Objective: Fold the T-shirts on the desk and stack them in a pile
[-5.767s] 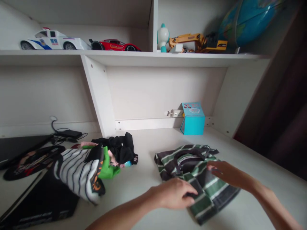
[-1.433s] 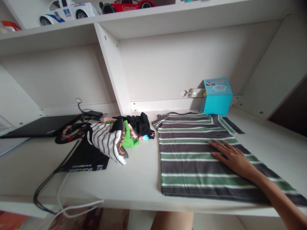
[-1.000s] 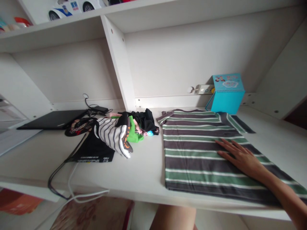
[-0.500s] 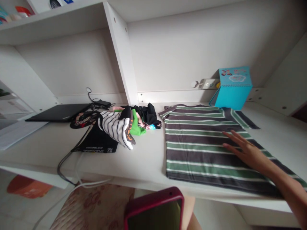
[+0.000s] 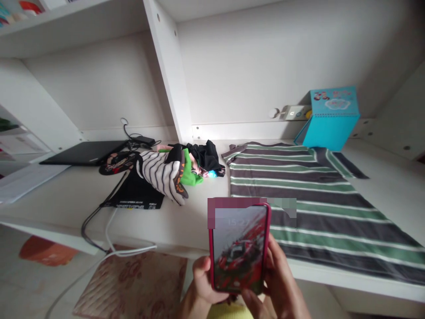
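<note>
A smartphone (image 5: 239, 252) in a dark red case stands tilted up before me, its screen lit with a red picture. My left hand (image 5: 203, 279) is closed around its lower left edge. Against its right edge and bottom corner my right hand (image 5: 277, 277) is wrapped, thumb near the foot of the screen. Behind the phone a T-shirt (image 5: 292, 181) with green, dark grey and white stripes lies spread flat on the white desk (image 5: 195, 221). The phone hides part of its lower left. A blurred patch covers the phone's top edge.
Left of the shirt lies a heap of clothes: a black-and-white striped garment (image 5: 161, 175), a green piece (image 5: 191, 170) and black cloth (image 5: 207, 155). A black laptop (image 5: 83, 153), cables (image 5: 99, 217) and a drawstring bag (image 5: 139, 192) lie farther left. A turquoise desk calendar (image 5: 332, 126) stands behind the shirt.
My right hand has left the striped shirt and come to the phone. The phone has risen into view, its screen now lit, with both hands on it.
</note>
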`<state>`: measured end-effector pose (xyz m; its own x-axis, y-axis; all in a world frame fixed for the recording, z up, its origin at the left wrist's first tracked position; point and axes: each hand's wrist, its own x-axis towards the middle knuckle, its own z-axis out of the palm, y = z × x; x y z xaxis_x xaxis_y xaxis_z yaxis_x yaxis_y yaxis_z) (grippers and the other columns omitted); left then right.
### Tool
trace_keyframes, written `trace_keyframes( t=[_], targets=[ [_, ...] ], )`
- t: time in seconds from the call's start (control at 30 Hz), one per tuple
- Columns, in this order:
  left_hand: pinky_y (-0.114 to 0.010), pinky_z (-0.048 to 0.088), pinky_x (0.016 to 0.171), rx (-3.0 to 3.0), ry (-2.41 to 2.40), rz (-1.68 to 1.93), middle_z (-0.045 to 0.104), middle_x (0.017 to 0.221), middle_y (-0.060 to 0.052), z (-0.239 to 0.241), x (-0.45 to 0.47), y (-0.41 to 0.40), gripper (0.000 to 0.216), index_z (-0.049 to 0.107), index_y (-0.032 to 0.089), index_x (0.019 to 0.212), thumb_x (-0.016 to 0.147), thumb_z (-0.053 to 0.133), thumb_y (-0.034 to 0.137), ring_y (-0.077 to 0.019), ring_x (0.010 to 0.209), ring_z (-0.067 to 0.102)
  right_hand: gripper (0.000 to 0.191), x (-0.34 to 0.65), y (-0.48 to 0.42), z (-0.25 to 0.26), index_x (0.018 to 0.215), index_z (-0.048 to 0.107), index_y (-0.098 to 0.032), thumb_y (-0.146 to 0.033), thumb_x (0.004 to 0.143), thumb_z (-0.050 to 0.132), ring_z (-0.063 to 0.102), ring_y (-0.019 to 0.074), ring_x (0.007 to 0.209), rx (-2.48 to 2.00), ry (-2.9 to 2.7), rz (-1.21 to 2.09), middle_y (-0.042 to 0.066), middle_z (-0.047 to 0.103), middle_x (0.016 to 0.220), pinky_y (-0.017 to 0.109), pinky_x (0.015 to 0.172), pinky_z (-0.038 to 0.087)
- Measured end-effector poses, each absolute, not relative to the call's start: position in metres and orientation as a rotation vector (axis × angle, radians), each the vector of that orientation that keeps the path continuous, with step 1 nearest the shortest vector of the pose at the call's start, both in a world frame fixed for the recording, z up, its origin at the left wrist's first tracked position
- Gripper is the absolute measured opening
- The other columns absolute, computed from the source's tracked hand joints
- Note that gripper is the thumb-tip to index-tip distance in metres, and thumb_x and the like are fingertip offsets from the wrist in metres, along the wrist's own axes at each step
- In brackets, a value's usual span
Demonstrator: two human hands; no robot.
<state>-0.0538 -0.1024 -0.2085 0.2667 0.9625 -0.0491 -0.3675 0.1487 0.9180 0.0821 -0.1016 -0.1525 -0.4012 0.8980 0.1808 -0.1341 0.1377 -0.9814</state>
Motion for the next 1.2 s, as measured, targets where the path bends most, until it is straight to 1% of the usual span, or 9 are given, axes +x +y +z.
trace_keyframes(
  t=[0.07,0.2,0.3,0.37,0.57,0.67,0.83,1.03,1.2],
  targets=[
    [-0.042,0.036,0.097,0.833,0.717,1.212,0.059,0.117,-0.01,-0.199,-0.053,-0.104,0.095,0.057,0.015,0.117,0.058,0.025,0.082,-0.0308,0.118,0.045,0.071,0.077,-0.101,-0.159,0.145,-0.001,-0.031,-0.04,0.091,0.044,0.059,0.0197,0.105,-0.785,-1.466,1.428,0.012,0.042,0.137,0.026,0.075,0.053],
    [-0.04,0.037,0.098,0.741,0.485,1.338,0.062,0.113,-0.005,-0.189,-0.047,-0.102,0.074,0.064,0.024,0.109,0.066,0.033,0.076,-0.027,0.119,0.046,0.062,0.079,-0.1,-0.163,0.144,0.013,-0.03,-0.035,0.091,0.045,0.058,0.0192,0.104,-0.818,-1.472,1.351,0.01,0.049,0.131,0.025,0.075,0.053],
    [-0.041,0.036,0.099,0.732,0.407,1.341,0.062,0.113,-0.006,-0.192,-0.043,-0.1,0.077,0.064,0.022,0.109,0.069,0.03,0.078,-0.0265,0.12,0.044,0.049,0.081,-0.101,-0.158,0.139,0.026,-0.033,-0.033,0.092,0.04,0.051,0.021,0.115,-0.85,-1.397,1.304,0.005,0.049,0.131,0.031,0.085,0.051],
    [-0.042,0.036,0.099,0.727,0.456,1.33,0.06,0.115,-0.009,-0.196,-0.042,-0.101,0.085,0.062,0.019,0.111,0.066,0.029,0.082,-0.0276,0.122,0.042,0.043,0.081,-0.102,-0.156,0.137,0.029,-0.037,-0.037,0.094,0.033,0.047,0.0222,0.12,-0.836,-1.352,1.304,0.003,0.045,0.134,0.034,0.089,0.049],
    [-0.042,0.035,0.1,0.703,0.529,1.29,0.061,0.116,-0.01,-0.204,-0.048,-0.103,0.091,0.06,0.019,0.114,0.059,0.034,0.087,-0.0278,0.124,0.04,0.047,0.079,-0.103,-0.156,0.137,0.029,-0.034,-0.049,0.092,0.026,0.045,0.0277,0.121,-0.771,-1.388,1.269,0.005,0.045,0.135,0.042,0.091,0.046],
    [-0.041,0.034,0.1,0.681,0.479,1.295,0.064,0.11,-0.01,-0.2,-0.048,-0.103,0.086,0.063,0.02,0.111,0.059,0.041,0.085,-0.028,0.121,0.044,0.043,0.082,-0.104,-0.154,0.136,0.031,-0.037,-0.042,0.093,0.031,0.049,0.0241,0.117,-0.813,-1.395,1.239,0.002,0.047,0.133,0.037,0.091,0.047],
    [-0.042,0.031,0.101,0.64,0.249,1.335,0.066,0.107,-0.008,-0.185,-0.043,-0.101,0.063,0.064,0.022,0.112,0.074,0.047,0.069,-0.0277,0.118,0.047,0.046,0.087,-0.104,-0.149,0.139,0.032,-0.027,-0.034,0.094,0.037,0.051,0.0226,0.117,-0.863,-1.508,1.11,0.005,0.052,0.129,0.028,0.084,0.051],
    [-0.036,0.03,0.102,0.609,0.1,1.371,0.067,0.107,-0.007,-0.181,-0.041,-0.101,0.056,0.06,0.022,0.118,0.08,0.047,0.061,-0.025,0.116,0.05,0.042,0.088,-0.106,-0.149,0.135,0.035,-0.04,-0.034,0.094,0.039,0.05,0.0167,0.117,-0.93,-1.464,1.105,-0.005,0.051,0.13,0.022,0.09,0.047],
    [-0.039,0.029,0.103,0.594,0.121,1.356,0.067,0.106,-0.007,-0.185,-0.042,-0.101,0.059,0.06,0.023,0.118,0.076,0.05,0.064,-0.0259,0.115,0.05,0.046,0.094,-0.105,-0.157,0.137,0.033,-0.037,-0.035,0.093,0.041,0.044,0.0196,0.123,-1.008,-1.491,1.098,-0.005,0.047,0.134,0.025,0.091,0.047]
  ],
)
